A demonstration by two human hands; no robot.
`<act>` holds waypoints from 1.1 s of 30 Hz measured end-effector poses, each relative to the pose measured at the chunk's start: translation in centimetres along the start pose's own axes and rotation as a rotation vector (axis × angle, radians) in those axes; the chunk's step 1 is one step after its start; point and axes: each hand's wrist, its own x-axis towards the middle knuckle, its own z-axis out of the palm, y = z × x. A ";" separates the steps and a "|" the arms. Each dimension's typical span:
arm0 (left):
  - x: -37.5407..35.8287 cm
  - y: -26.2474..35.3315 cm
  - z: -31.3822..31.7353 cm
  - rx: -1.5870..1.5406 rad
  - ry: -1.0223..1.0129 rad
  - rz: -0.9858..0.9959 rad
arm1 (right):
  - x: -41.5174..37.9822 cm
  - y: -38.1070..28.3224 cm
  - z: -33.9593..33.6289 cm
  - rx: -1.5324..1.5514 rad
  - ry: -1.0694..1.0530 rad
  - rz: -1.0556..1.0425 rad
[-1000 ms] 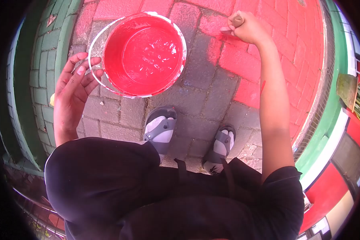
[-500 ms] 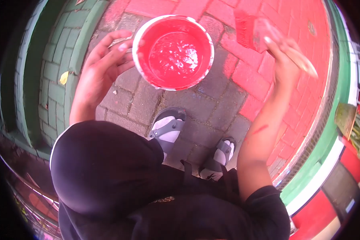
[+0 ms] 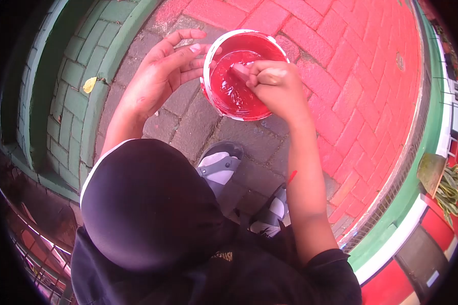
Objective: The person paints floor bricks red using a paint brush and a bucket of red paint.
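Right hand (image 3: 277,86) hides brush, seemingly in bucket (image 3: 213,51).

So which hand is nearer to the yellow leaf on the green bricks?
Left. The left hand is at the bucket's near rim, just across the paving from the leaf. The right hand is over the bucket, holding something dipped in the red paint, farther away.

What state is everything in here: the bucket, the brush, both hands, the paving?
Bucket: open, upright, red paint inside.
Brush: dipped into the bucket, mostly hidden.
Right hand: closed round the brush.
Left hand: open, fingers at the bucket's rim.
Paving: red on one side, bare grey by the feet.
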 end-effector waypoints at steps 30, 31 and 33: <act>0.4 0.9 -0.1 0.128 0.108 -0.102 | -0.4 22.6 -9.1 0.904 1.025 0.424; 0.5 0.9 -0.1 0.126 0.108 -0.104 | -0.6 23.3 -9.7 0.902 1.026 0.426; 0.6 0.8 0.1 0.129 0.106 -0.101 | -0.9 24.9 -10.8 0.458 1.201 0.295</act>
